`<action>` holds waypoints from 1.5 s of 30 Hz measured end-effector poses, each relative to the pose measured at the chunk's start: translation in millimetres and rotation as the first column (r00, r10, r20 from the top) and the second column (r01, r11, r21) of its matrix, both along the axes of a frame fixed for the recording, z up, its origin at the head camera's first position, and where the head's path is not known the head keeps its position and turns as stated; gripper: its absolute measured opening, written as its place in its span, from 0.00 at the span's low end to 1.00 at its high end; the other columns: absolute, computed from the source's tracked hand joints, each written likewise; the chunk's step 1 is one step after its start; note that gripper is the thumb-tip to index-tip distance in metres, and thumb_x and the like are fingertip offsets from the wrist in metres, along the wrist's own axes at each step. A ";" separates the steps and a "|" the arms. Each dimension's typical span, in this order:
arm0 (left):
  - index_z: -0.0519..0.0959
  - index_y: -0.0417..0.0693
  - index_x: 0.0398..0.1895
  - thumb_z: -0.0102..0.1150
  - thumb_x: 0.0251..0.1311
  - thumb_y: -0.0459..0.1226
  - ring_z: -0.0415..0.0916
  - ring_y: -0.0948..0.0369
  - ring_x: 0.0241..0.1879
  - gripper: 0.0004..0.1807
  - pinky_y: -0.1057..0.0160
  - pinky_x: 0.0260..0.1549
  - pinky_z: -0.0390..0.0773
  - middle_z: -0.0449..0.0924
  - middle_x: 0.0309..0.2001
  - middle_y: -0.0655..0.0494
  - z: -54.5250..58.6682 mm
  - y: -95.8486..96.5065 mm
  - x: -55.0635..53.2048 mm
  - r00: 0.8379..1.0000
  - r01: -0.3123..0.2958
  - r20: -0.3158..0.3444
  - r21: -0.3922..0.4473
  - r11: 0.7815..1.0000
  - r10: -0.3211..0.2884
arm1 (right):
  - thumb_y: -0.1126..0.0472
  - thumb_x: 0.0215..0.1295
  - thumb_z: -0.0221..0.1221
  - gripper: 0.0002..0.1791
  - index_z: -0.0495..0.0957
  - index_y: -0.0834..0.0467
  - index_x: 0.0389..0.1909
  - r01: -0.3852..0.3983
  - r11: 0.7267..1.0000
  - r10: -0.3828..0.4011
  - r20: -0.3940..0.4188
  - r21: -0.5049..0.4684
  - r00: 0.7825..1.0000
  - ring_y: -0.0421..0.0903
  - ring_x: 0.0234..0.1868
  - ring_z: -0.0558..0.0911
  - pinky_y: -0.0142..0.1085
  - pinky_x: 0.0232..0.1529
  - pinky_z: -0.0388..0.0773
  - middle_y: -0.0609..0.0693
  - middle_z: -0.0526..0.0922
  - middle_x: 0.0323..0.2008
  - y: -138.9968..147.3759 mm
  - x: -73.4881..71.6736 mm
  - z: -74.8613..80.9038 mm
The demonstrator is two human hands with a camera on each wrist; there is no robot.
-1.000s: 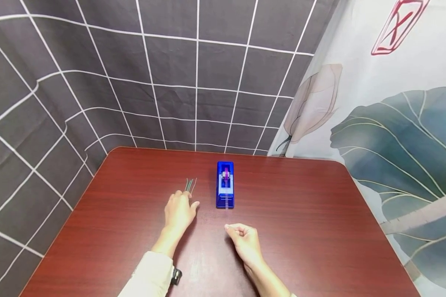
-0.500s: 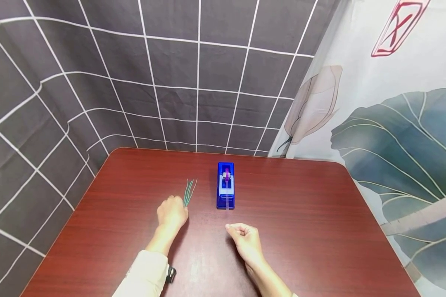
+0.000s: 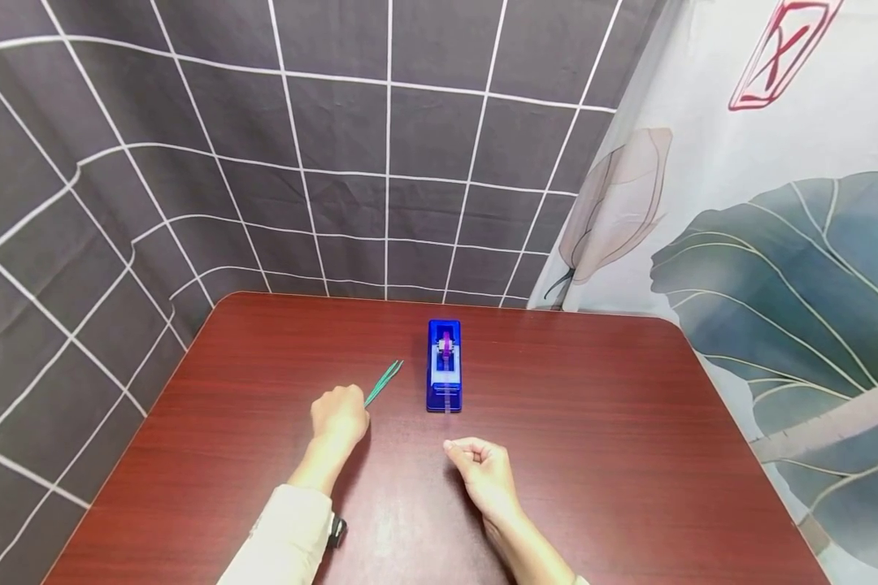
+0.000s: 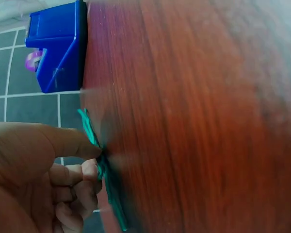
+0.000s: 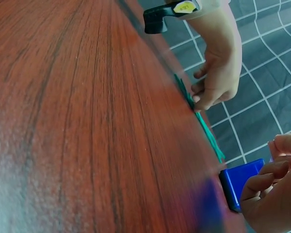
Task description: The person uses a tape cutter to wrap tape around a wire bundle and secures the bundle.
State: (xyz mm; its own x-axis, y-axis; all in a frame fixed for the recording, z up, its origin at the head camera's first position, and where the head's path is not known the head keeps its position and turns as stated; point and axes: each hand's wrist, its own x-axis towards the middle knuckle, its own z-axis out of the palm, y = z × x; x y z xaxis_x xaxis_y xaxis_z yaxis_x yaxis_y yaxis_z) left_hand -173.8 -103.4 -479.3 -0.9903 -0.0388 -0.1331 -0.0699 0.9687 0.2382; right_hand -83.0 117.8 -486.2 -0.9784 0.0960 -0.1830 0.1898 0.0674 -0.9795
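My left hand [image 3: 340, 418] pinches a small bundle of thin green wires [image 3: 384, 383] between thumb and index finger, close over the table left of centre. In the left wrist view the wires [image 4: 115, 204] stick out on both sides of the fingertips, and the other fingers are curled in. To the right, my right hand [image 3: 484, 481] rests on the table, thumb and index fingertips together and the other fingers curled. I cannot tell whether something thin lies between those tips. Just beyond stands a blue tape dispenser [image 3: 435, 370] with a purple roll core [image 3: 445, 345].
A strip of clear tape [image 3: 447, 400] hangs over the dispenser's front edge. The reddish-brown table [image 3: 607, 455] ends against a dark gridded curtain [image 3: 336, 195] at the back and a leaf-patterned white curtain [image 3: 702, 162] at the right. A black device [image 3: 338, 532] sits at the left wrist.
The left hand has drawn back and gripped the wires. The spread wires have come together into a narrow bundle and now slant to the right. The right hand and dispenser have stayed put.
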 end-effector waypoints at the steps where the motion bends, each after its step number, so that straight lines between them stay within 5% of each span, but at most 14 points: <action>1: 0.77 0.45 0.20 0.66 0.54 0.35 0.83 0.45 0.30 0.09 0.48 0.27 0.80 0.81 0.24 0.48 -1.0 -0.1 -0.6 1.000 0.009 0.005 -0.007 1.000 -0.009 | 0.64 0.65 0.66 0.13 0.83 0.74 0.37 0.000 1.000 0.000 -0.002 0.001 1.000 0.34 0.20 0.66 0.28 0.24 0.65 0.43 0.73 0.16 0.1 -0.4 -0.1; 13: 0.78 0.46 0.20 0.67 0.56 0.40 0.84 0.46 0.34 0.12 0.48 0.30 0.80 0.84 0.29 0.47 -4.5 -4.0 -1.4 0.995 0.094 0.031 -0.059 0.994 -0.092 | 0.64 0.65 0.65 0.13 0.83 0.74 0.40 -0.009 1.000 0.009 -0.006 0.006 1.000 0.34 0.20 0.67 0.28 0.25 0.65 0.44 0.74 0.17 1.6 -0.7 -0.9; 23: 0.74 0.46 0.17 0.64 0.57 0.39 0.83 0.44 0.32 0.14 0.46 0.31 0.80 0.82 0.26 0.47 2.7 -10.2 2.3 0.993 0.119 0.021 -0.020 0.993 -0.119 | 0.64 0.65 0.65 0.14 0.83 0.73 0.41 -0.001 1.000 0.001 0.000 0.014 1.000 0.33 0.20 0.66 0.28 0.25 0.64 0.42 0.71 0.17 3.6 -2.0 -1.4; 35: 0.71 0.46 0.15 0.62 0.55 0.35 0.83 0.41 0.33 0.14 0.44 0.31 0.79 0.82 0.27 0.44 0.7 -13.9 4.7 0.998 0.059 -0.020 0.115 0.992 -0.057 | 0.64 0.66 0.65 0.14 0.83 0.74 0.42 -0.017 1.000 0.017 -0.023 0.011 1.000 0.34 0.21 0.68 0.28 0.26 0.66 0.44 0.75 0.19 4.3 -2.1 -2.0; 45: 0.76 0.43 0.19 0.59 0.61 0.34 0.83 0.40 0.31 0.12 0.43 0.29 0.80 0.82 0.26 0.43 -3.3 -14.6 6.9 0.995 0.030 -0.096 0.144 0.989 -0.016 | 0.63 0.67 0.65 0.14 0.83 0.74 0.41 -0.021 1.000 0.021 0.002 0.010 1.000 0.34 0.22 0.69 0.28 0.27 0.67 0.44 0.75 0.19 3.3 -1.3 -3.7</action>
